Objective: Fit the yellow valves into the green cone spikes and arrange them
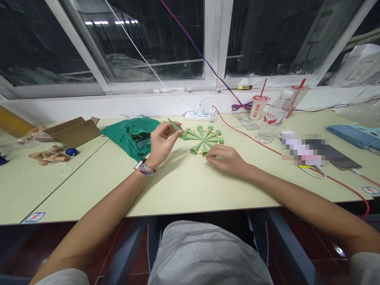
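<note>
Pose | left hand (163, 143) raised, pinching green spike (173, 124) | right hand (228, 160) lower, loosely curled, hold: can't tell

Left hand (162, 143), green spike (173, 124) (pinched), table (181, 194)

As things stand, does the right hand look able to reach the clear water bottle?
Probably yes: nothing tall stands between the right hand and the clear water bottle; only the red cable crosses the tabletop, and it looks low enough to pass over.
</note>
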`<control>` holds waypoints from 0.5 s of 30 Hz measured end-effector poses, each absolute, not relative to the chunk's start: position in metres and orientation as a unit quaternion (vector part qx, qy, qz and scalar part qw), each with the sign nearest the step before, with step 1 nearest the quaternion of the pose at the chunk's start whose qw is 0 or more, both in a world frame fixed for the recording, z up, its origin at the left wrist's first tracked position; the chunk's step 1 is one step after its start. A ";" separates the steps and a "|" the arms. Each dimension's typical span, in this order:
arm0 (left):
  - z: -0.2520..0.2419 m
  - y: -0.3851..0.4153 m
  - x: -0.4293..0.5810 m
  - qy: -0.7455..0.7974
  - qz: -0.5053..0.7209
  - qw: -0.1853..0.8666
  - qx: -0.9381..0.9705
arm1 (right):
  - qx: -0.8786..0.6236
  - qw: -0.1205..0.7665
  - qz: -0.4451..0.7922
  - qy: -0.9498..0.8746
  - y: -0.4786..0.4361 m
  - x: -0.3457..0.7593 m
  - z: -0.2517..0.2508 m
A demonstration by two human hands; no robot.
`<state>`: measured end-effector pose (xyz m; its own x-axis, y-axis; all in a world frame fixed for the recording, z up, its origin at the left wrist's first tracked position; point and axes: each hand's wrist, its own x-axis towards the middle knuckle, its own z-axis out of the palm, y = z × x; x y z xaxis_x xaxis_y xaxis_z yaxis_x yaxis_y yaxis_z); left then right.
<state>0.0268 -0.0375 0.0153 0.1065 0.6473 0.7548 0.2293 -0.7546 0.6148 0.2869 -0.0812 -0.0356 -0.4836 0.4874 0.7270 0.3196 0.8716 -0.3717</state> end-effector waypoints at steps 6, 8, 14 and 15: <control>0.005 -0.047 0.038 0.276 0.545 0.144 0.778 | -0.223 0.331 0.019 -0.917 -0.081 0.271 -0.048; -0.001 -0.051 0.043 0.278 0.520 0.120 0.799 | -0.238 0.323 0.022 -0.916 -0.080 0.272 -0.050; -0.005 -0.054 0.045 0.273 0.495 0.097 0.819 | -0.218 0.307 -0.058 -0.924 -0.080 0.279 -0.044; -0.004 -0.054 0.044 0.271 0.493 0.096 0.821 | -0.212 0.302 -0.085 -0.926 -0.081 0.280 -0.042</control>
